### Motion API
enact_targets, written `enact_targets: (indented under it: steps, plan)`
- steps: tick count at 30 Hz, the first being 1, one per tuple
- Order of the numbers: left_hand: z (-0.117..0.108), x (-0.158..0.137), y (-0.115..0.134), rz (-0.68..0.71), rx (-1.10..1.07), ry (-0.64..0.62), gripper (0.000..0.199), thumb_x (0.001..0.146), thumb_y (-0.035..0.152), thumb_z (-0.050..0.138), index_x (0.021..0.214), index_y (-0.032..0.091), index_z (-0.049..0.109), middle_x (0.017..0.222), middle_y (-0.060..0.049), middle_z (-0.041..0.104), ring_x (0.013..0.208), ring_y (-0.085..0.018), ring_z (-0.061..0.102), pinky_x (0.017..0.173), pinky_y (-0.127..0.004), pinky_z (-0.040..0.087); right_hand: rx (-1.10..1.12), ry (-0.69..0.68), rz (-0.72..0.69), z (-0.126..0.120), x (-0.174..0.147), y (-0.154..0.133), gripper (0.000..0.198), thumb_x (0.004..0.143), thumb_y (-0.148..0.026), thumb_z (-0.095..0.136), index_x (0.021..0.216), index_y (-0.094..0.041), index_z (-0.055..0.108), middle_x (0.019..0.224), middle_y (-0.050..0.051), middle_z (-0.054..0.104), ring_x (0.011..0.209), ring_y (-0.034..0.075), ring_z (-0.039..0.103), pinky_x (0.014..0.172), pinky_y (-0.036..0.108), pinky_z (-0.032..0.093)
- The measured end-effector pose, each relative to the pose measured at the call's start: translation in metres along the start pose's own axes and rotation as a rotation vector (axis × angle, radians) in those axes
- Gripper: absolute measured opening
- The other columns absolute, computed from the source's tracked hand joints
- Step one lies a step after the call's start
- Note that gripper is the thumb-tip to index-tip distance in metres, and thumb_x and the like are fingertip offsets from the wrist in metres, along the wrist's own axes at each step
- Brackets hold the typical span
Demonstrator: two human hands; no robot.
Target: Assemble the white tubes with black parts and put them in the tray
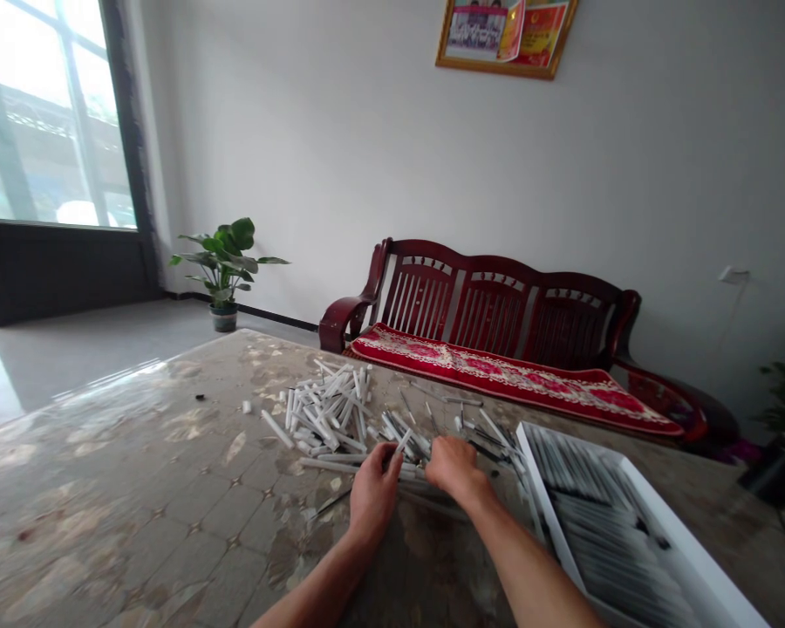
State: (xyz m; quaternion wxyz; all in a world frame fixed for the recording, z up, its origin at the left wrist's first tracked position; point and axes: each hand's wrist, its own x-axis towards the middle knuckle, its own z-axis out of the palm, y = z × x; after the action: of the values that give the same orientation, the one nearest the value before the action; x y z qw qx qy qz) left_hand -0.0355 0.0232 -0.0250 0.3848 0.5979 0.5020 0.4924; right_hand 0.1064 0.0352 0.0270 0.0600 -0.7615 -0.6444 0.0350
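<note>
My left hand (pixel 374 485) is closed, pinching a short white pen part (pixel 404 440) that looks like a cap or barrel between thumb and fingers. Close beside it on the right, my right hand (pixel 454 464) has its fingers curled together; what they hold, if anything, is hidden. Just beyond my left hand lies a heap of white pen parts (pixel 331 408). More slim pieces, some white and some dark, are scattered around and behind both hands. To the right, a white box (pixel 684 541) holds rows of pens (pixel 589 488) with grey-white bodies, blurred.
All this lies on a patterned table (pixel 170 488). A small white piece (pixel 247 406) and a dark bit (pixel 200 398) sit apart at the left. Behind the table stands a wooden bench (pixel 497 305) with a red cover. A black container (pixel 780 469) is at the right edge.
</note>
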Motion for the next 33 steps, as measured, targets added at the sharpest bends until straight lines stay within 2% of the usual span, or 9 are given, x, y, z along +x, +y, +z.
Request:
enact_targets:
  steps: [5,7,9,11,14,17,19,24,33]
  plan:
    - [-0.001,-0.001,0.003,0.010,0.024,-0.008,0.024,0.083,0.039,0.052,0.088,0.021,0.067,0.086,-0.005,0.075,0.080,-0.023,0.067,0.075,-0.030,0.047,-0.024,0.025,0.015,-0.008,-0.026,0.026,0.020,0.075,-0.016,0.059,0.089,-0.019,0.072,0.094,0.015,0.076,0.091,0.028,0.071,0.074,0.031,0.047]
    - [-0.001,-0.002,0.004,0.013,0.037,-0.008,0.023,0.083,0.037,0.053,0.089,0.022,0.068,0.088,-0.005,0.075,0.082,-0.023,0.067,0.077,-0.030,0.047,0.074,0.075,-0.006,-0.006,-0.037,0.038,0.019,0.074,-0.013,0.055,0.084,-0.019,0.070,0.089,0.011,0.076,0.087,0.025,0.071,0.072,0.029,0.046]
    - [0.000,-0.003,0.005,0.016,0.047,-0.013,0.022,0.083,0.036,0.053,0.090,0.022,0.069,0.089,-0.005,0.076,0.083,-0.023,0.068,0.078,-0.030,0.047,0.337,0.132,-0.024,0.002,-0.046,0.048,0.014,0.074,-0.016,0.054,0.080,-0.020,0.067,0.078,0.007,0.074,0.078,0.022,0.069,0.067,0.027,0.046]
    - [0.002,-0.005,0.005,0.023,0.051,-0.025,0.022,0.083,0.035,0.053,0.091,0.023,0.069,0.090,-0.005,0.076,0.085,-0.022,0.068,0.079,-0.030,0.048,0.726,0.146,0.003,0.012,-0.055,0.053,0.013,0.074,-0.027,0.057,0.083,-0.020,0.065,0.071,0.003,0.070,0.067,0.020,0.066,0.057,0.026,0.045]
    - [0.006,-0.009,0.004,0.053,0.044,-0.052,0.022,0.084,0.035,0.053,0.092,0.023,0.069,0.092,-0.005,0.076,0.087,-0.022,0.068,0.081,-0.029,0.048,1.251,0.154,0.098,0.024,-0.064,0.052,0.034,0.070,-0.048,0.064,0.089,-0.019,0.062,0.073,0.003,0.070,0.062,0.020,0.064,0.045,0.025,0.041]
    - [0.010,-0.013,0.003,0.064,0.056,-0.086,0.022,0.083,0.035,0.054,0.094,0.024,0.070,0.095,-0.005,0.077,0.090,-0.022,0.069,0.082,-0.029,0.048,1.486,0.236,0.152,0.023,-0.069,0.047,0.042,0.065,-0.055,0.071,0.086,-0.019,0.061,0.082,0.006,0.072,0.069,0.021,0.065,0.048,0.025,0.044]
    - [0.012,-0.016,0.003,0.061,0.075,-0.118,0.022,0.082,0.034,0.056,0.094,0.024,0.071,0.096,-0.005,0.077,0.091,-0.023,0.069,0.082,-0.029,0.048,1.516,0.312,0.145,0.019,-0.070,0.044,0.041,0.067,-0.055,0.071,0.085,-0.019,0.062,0.085,0.006,0.072,0.072,0.021,0.065,0.051,0.025,0.045]
    - [0.017,-0.021,0.004,0.100,0.074,-0.204,0.021,0.081,0.032,0.056,0.093,0.025,0.072,0.096,-0.005,0.077,0.092,-0.023,0.069,0.083,-0.028,0.047,1.457,0.465,0.120,0.019,-0.068,0.041,0.036,0.073,-0.055,0.069,0.081,-0.020,0.062,0.068,-0.001,0.062,0.062,0.015,0.054,0.052,0.023,0.039]
    - [0.018,-0.027,0.008,0.133,0.045,-0.266,0.020,0.081,0.029,0.056,0.090,0.024,0.072,0.093,-0.005,0.077,0.090,-0.023,0.068,0.082,-0.029,0.047,1.494,0.417,0.131,0.027,-0.068,0.033,0.040,0.068,-0.056,0.072,0.081,-0.018,0.064,0.069,-0.002,0.059,0.061,0.013,0.048,0.054,0.022,0.038]
